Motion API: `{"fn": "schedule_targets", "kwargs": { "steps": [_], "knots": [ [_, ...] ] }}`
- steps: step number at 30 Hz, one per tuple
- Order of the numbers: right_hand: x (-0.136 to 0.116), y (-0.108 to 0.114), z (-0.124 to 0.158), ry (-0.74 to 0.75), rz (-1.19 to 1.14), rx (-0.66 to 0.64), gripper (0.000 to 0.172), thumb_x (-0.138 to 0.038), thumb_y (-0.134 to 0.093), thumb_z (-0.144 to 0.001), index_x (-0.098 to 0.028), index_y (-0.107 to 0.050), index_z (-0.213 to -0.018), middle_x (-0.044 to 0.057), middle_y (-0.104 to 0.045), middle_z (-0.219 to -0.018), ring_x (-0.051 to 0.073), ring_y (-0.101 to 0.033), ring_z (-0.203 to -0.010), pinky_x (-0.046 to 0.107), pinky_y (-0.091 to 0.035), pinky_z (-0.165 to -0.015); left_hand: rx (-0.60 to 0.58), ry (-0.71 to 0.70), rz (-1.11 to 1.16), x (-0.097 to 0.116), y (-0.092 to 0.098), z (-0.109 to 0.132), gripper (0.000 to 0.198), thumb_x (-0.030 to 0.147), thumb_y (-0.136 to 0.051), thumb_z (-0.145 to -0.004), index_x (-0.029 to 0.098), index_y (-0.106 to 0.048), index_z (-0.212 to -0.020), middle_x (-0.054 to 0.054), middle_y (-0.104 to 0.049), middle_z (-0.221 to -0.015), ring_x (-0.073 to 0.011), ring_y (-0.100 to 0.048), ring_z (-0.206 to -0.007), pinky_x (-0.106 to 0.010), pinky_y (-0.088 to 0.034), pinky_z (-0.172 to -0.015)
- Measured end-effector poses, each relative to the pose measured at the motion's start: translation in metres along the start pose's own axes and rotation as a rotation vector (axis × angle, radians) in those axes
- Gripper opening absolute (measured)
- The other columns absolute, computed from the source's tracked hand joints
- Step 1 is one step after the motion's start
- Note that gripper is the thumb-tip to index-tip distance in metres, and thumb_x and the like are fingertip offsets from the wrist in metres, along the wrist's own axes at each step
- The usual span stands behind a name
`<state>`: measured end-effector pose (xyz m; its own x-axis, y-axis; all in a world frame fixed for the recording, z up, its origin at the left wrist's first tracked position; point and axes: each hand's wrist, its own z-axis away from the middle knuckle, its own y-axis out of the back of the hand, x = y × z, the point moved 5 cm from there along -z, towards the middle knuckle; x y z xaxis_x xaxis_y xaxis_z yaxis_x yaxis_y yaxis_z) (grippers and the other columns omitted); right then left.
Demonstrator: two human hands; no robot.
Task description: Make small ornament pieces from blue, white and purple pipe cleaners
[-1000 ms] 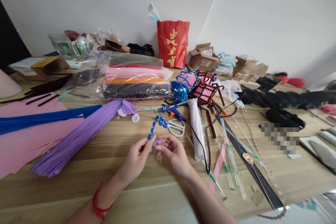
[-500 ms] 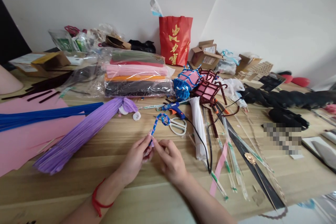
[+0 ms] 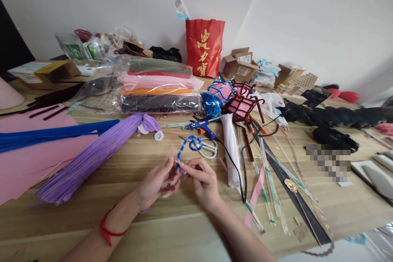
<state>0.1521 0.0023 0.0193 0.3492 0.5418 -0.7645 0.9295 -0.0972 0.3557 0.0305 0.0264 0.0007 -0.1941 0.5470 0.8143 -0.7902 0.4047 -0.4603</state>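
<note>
A twisted blue-and-purple pipe cleaner (image 3: 183,147), its far end curled into a loop, stands up between my hands. My right hand (image 3: 204,182) pinches its lower part between thumb and index finger. Close on its other side, my left hand (image 3: 158,182) has its thumb raised and its fingers apart. A bit of purple (image 3: 145,210) shows under the left wrist; what it joins is hidden. Beyond the loop lie white-handled scissors (image 3: 211,149) and a blue glue gun (image 3: 202,127). Bundles of purple pipe cleaners (image 3: 98,155) and blue pipe cleaners (image 3: 61,133) rest to the left.
White pipe cleaners (image 3: 231,151) lie right of my hands, near a black cord and a pink strip (image 3: 255,196). Behind are pink pieces wrapped in blue and brown lattices (image 3: 241,106), a plastic pack of coloured pipe cleaners (image 3: 159,84) and a red bag (image 3: 204,47).
My left thumb and fingers have come away from the pipe cleaner and spread, the hand shifting slightly left. The looped end has tipped a little to the right and down.
</note>
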Motion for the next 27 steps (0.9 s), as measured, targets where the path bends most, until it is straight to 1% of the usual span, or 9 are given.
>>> {"fn": "schedule_targets", "kwargs": {
  "steps": [3,5,10,12,14,18,21,24,27],
  "knots": [
    [-0.005,0.003,-0.001,0.022,-0.028,0.024,0.041,-0.009,-0.041,-0.087,-0.034,-0.065,-0.108,0.005,-0.056,-0.085,0.015,-0.057,-0.077,0.028,-0.048,-0.065,0.032,-0.01,-0.12,0.002,0.002,0.0,0.038,0.053,-0.061,-0.072,0.017,-0.049,-0.068,0.006,-0.044,-0.055,-0.0065,-0.044,-0.045,-0.016,-0.028,-0.036],
    [-0.007,0.005,-0.002,0.019,-0.049,0.033,0.036,-0.01,-0.045,-0.086,-0.032,-0.068,-0.103,0.005,-0.058,-0.085,0.016,-0.059,-0.078,0.029,-0.049,-0.066,0.052,-0.001,-0.175,0.003,0.003,0.001,0.034,0.048,-0.065,-0.071,0.017,-0.051,-0.072,0.006,-0.047,-0.057,-0.0073,-0.046,-0.048,-0.017,-0.031,-0.037],
    [0.002,0.008,-0.003,-0.204,-0.112,0.052,0.021,-0.018,-0.055,-0.083,-0.023,-0.065,-0.1,0.005,-0.064,-0.077,0.016,-0.061,-0.067,0.028,-0.051,-0.063,0.035,0.001,-0.308,0.007,0.004,0.002,0.029,0.04,-0.068,-0.069,0.015,-0.058,-0.078,0.004,-0.053,-0.063,-0.0084,-0.049,-0.053,-0.019,-0.04,-0.043],
    [0.004,0.009,-0.004,-0.232,-0.11,0.04,0.013,-0.02,-0.055,-0.083,-0.021,-0.065,-0.092,0.005,-0.066,-0.078,0.016,-0.061,-0.067,0.028,-0.05,-0.062,0.025,-0.003,-0.322,0.007,0.005,0.002,0.029,0.04,-0.066,-0.07,0.015,-0.058,-0.08,0.003,-0.053,-0.065,-0.0092,-0.051,-0.055,-0.019,-0.041,-0.043],
    [0.005,0.009,-0.005,-0.242,-0.09,0.026,0.01,-0.022,-0.056,-0.083,-0.02,-0.066,-0.086,0.005,-0.067,-0.079,0.016,-0.061,-0.069,0.028,-0.05,-0.064,0.021,-0.004,-0.325,0.006,0.006,0.0,0.029,0.042,-0.064,-0.073,0.015,-0.057,-0.081,0.003,-0.052,-0.064,-0.0098,-0.051,-0.055,-0.019,-0.041,-0.042],
    [0.008,0.008,-0.005,-0.308,-0.07,0.023,0.01,-0.027,-0.06,-0.081,-0.019,-0.065,-0.084,0.005,-0.066,-0.075,0.016,-0.059,-0.065,0.028,-0.048,-0.062,0.054,-0.052,-0.392,0.005,0.01,-0.004,0.032,0.047,-0.056,-0.077,0.015,-0.057,-0.082,0.003,-0.05,-0.064,-0.0115,-0.052,-0.058,-0.019,-0.043,-0.041],
    [0.013,0.004,-0.003,-0.371,-0.1,0.026,0.012,-0.03,-0.062,-0.079,-0.019,-0.064,-0.084,0.004,-0.065,-0.074,0.015,-0.058,-0.063,0.028,-0.048,-0.061,0.084,-0.073,-0.433,0.004,0.012,-0.006,0.034,0.048,-0.055,-0.078,0.015,-0.057,-0.082,0.002,-0.05,-0.065,-0.0127,-0.053,-0.06,-0.019,-0.044,-0.04],
    [0.019,0.0,-0.003,-0.473,-0.257,0.008,0.018,-0.036,-0.063,-0.078,-0.019,-0.06,-0.084,0.002,-0.063,-0.07,0.015,-0.059,-0.06,0.027,-0.049,-0.058,0.072,-0.047,-0.432,0.003,0.012,-0.006,0.034,0.048,-0.056,-0.077,0.014,-0.057,-0.08,0.001,-0.053,-0.065,-0.0131,-0.055,-0.059,-0.02,-0.045,-0.042],
    [0.02,-0.006,-0.004,-0.548,-0.468,-0.082,0.025,-0.043,-0.057,-0.081,-0.019,-0.055,-0.082,0.0,-0.06,-0.065,0.014,-0.059,-0.058,0.028,-0.049,-0.059,0.012,-0.02,-0.426,0.005,0.01,-0.003,0.033,0.047,-0.056,-0.077,0.014,-0.059,-0.077,0.0,-0.056,-0.064,-0.0122,-0.055,-0.056,-0.02,-0.044,-0.043]
  ]
}}
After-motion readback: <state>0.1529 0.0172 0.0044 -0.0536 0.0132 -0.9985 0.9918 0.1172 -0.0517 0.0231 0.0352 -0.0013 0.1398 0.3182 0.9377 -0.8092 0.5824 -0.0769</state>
